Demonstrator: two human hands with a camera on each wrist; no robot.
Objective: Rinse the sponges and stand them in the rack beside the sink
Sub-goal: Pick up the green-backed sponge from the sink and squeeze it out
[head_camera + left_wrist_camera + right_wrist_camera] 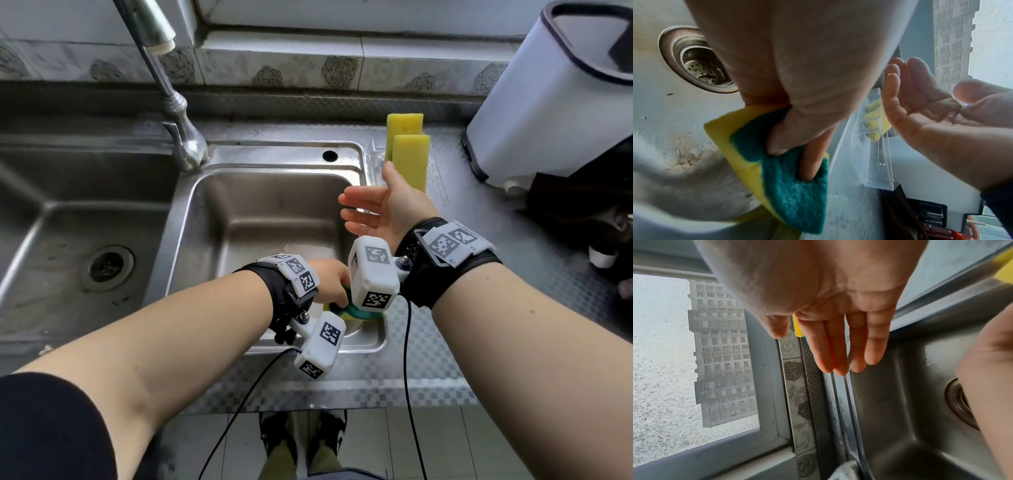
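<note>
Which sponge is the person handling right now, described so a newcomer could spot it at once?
Start at the small steel sink basin right of the tap, and look to its near right corner. There the left hand grips a sponge with a yellow body and a dark green scouring face. The two sponges standing in the clear rack show only yellow.

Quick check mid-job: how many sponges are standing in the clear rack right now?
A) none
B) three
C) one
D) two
D: two yellow sponges stand upright in the clear rack beside the sink, while the left hand grips a third, green-and-yellow sponge over the basin.
</note>
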